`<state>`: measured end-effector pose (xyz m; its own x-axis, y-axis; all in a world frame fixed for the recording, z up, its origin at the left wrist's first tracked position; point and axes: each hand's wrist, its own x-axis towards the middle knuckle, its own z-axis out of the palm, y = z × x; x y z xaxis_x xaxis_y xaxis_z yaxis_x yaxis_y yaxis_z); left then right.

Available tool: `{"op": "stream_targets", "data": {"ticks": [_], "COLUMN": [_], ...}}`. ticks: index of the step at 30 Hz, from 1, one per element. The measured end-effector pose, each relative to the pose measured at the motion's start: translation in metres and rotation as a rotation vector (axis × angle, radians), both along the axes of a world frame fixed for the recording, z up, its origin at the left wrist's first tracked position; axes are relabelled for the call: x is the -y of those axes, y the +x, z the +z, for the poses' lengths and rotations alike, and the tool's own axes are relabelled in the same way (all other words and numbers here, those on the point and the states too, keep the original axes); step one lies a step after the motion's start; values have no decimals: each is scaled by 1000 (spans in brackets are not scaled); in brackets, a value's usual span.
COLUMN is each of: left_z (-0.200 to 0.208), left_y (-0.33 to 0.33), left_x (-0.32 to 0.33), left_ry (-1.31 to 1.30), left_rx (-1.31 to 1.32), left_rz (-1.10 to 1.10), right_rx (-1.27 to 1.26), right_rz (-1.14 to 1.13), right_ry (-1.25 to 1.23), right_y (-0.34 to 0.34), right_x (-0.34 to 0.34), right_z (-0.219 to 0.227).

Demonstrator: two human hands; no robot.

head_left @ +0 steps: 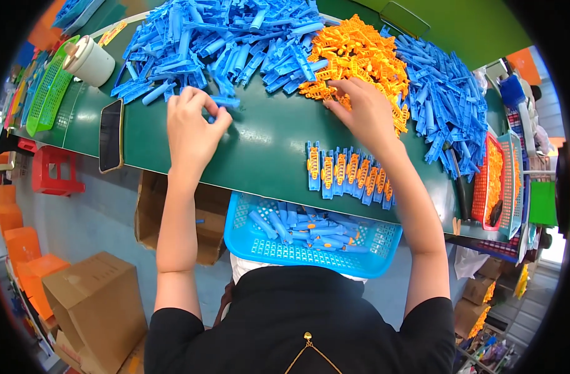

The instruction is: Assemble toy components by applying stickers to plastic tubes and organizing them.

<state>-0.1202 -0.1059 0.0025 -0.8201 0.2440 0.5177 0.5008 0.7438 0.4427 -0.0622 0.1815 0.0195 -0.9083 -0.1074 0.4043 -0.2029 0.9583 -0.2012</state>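
Note:
My left hand (pixel 192 126) is closed, thumb and fingers pinching a long blue plastic piece (pixel 226 101) just above the table. Behind it rises a large pile of blue plastic pieces (pixel 179 43). At the near edge of a heap of small orange plastic parts (pixel 360 53), my right hand (pixel 361 107) reaches in with thumb and forefinger apart; nothing shows between them. Between my arms, near the table's front edge, several blue pieces with orange parts fitted in them (pixel 340 173) lie side by side in a row.
A second blue pile (pixel 444 93) lies at the right, beside a red basket (pixel 484 187) of orange parts. Below the table edge, a blue basket (pixel 247 246) holds blue pieces. A phone (pixel 111 134), a white tub (pixel 90 62) and a green basket (pixel 45 103) are at the left.

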Motion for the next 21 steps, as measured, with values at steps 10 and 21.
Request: {"op": "stream_targets", "data": {"ticks": [10, 21], "left_z": [-10, -6], "left_y": [64, 62], "left_x": [-20, -10], "left_ry": [103, 143], "left_rx": [-140, 166], "left_rz": [-138, -441], "right_rx": [394, 159], "right_rz": [22, 191], "right_ry": [-900, -335], "right_y": [-1, -1], "right_x": [16, 20], "right_z": [-3, -19]}}
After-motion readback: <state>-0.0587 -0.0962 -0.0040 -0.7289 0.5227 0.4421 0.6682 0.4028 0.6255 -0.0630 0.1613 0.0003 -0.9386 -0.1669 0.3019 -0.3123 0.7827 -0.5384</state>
